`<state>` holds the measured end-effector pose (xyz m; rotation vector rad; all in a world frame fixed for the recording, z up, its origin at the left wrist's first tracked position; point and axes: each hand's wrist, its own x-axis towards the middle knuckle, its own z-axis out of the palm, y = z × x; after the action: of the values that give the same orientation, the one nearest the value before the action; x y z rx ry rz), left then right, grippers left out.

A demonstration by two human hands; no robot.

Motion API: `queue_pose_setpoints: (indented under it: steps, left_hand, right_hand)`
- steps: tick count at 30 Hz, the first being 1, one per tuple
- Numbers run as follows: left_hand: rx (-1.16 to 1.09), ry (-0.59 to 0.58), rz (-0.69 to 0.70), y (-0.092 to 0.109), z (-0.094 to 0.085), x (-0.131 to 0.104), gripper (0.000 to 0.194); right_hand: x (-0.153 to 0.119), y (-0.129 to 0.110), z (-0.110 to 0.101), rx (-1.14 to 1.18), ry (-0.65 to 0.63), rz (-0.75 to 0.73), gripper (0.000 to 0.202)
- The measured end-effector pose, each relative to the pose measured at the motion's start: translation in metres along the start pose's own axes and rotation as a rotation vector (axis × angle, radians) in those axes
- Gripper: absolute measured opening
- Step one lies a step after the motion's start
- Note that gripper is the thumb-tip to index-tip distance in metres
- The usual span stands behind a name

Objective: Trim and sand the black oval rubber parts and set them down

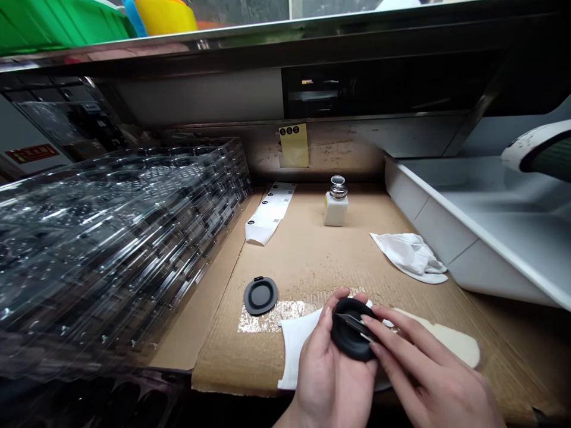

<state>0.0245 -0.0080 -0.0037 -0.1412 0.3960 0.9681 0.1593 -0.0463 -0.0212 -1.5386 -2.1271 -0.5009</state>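
Note:
My left hand [332, 362] cradles a black round cup-like part [352, 348], its hollow side facing up. Thin dark pointed tweezers [352, 323] are pinched between the fingertips of my right hand [428, 368], and their tip lies over the hollow of the part. A white cloth [294, 345] lies under my left hand. A flat cream-coloured piece [455, 342] rests beneath my right hand, partly covered by it. To the left, a similar dark grey oval part [260, 296] with a small tab lies on the cardboard.
Stacked clear plastic trays [178, 220] fill the left side. A white pump bottle [336, 209] and a label sheet [270, 211] are farther back on the cardboard [312, 255]. At right are a crumpled white cloth [410, 254] and a white bin [464, 244]. A metal shelf [250, 44] overhangs.

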Motion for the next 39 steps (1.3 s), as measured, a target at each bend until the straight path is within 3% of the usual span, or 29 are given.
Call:
queue_pose_setpoints:
  steps: [12,15,20,25,28,31,35,39]
  left_hand:
    - [-0.031,-0.054,-0.003,-0.002,0.001,0.000,0.021]
    - [-0.003,-0.036,0.005,-0.002,0.001,0.001,0.022]
    - [0.106,0.000,-0.004,0.002,0.002,0.001,0.027]
    - [0.195,-0.001,-0.007,0.008,0.003,0.001,0.030]
    - [0.205,-0.014,-0.027,0.011,0.004,0.002,0.035]
    - [0.220,-0.026,-0.060,0.012,0.005,0.002,0.039]
    - [0.251,-0.051,-0.073,0.016,0.002,0.001,0.040]
    - [0.238,-0.136,-0.072,0.027,-0.004,0.000,0.040]
  right_hand:
    - [0.004,-0.003,-0.007,0.038,0.003,0.006,0.030]
    - [0.006,0.000,-0.011,0.100,0.043,0.065,0.028]
    - [-0.002,0.043,-0.006,-0.033,0.028,0.360,0.030]
    - [-0.005,0.086,0.008,-0.164,-0.145,0.303,0.027]
    - [0.024,0.086,0.009,-0.149,-0.187,0.245,0.025]
    - [0.072,0.084,0.017,-0.152,-0.258,0.223,0.023]
    - [0.123,0.099,0.046,-0.185,-0.385,0.331,0.022]
    - [0.139,0.117,0.065,-0.159,-0.459,0.467,0.026]
